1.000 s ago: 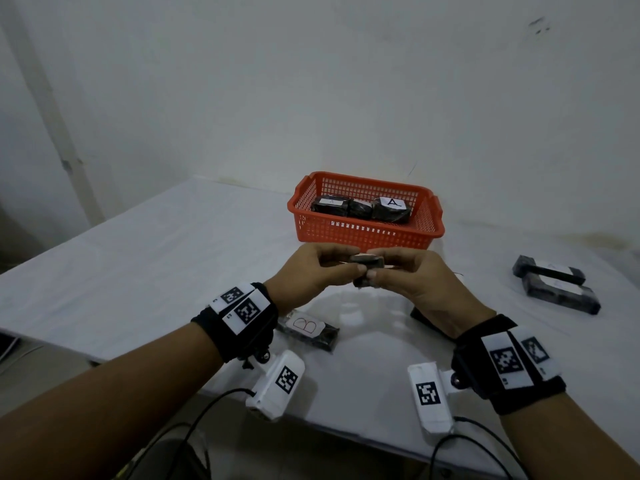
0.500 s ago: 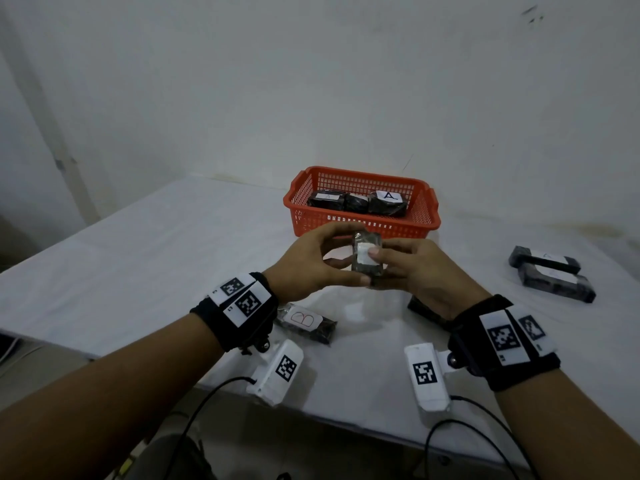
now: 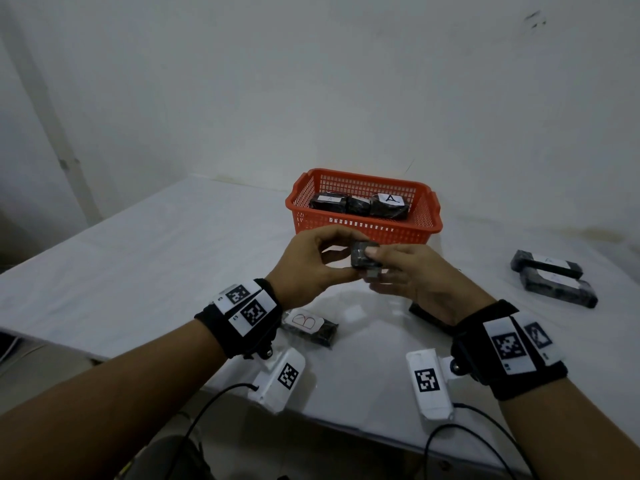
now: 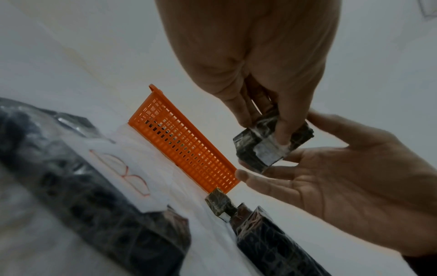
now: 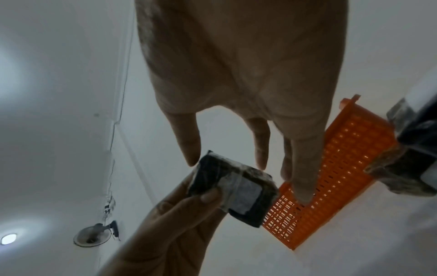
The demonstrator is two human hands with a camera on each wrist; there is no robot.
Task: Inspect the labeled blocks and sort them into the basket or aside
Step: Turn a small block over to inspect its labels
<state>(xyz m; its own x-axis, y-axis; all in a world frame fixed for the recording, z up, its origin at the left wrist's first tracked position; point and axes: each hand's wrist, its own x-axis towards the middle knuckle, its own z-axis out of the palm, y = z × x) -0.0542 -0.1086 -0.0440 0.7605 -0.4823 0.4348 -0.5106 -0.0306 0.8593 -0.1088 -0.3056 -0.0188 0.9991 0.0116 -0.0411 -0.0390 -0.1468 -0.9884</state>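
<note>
A small dark wrapped block (image 3: 362,258) hangs above the table in front of the orange basket (image 3: 431,216). My left hand (image 3: 311,268) pinches it between thumb and fingers. My right hand (image 3: 412,271) touches its right end with straight fingers. In the left wrist view my left hand (image 4: 260,121) has its thumb pressed on the block's white label (image 4: 268,151), and my right hand (image 4: 354,177) lies palm-open beneath. In the right wrist view the block (image 5: 236,186) sits in my left hand (image 5: 177,214). I cannot read the letter on its label.
The basket holds several dark blocks, one labelled A (image 3: 389,202). A block marked B (image 3: 310,325) lies on the white table (image 3: 156,265) under my left wrist. Another block (image 3: 424,315) lies under my right hand. Two blocks (image 3: 554,278) lie at the right.
The block lay flat between both hands, then stood upright with its white label toward me. Now it is turned so a dark side faces me. Both hands rose slightly.
</note>
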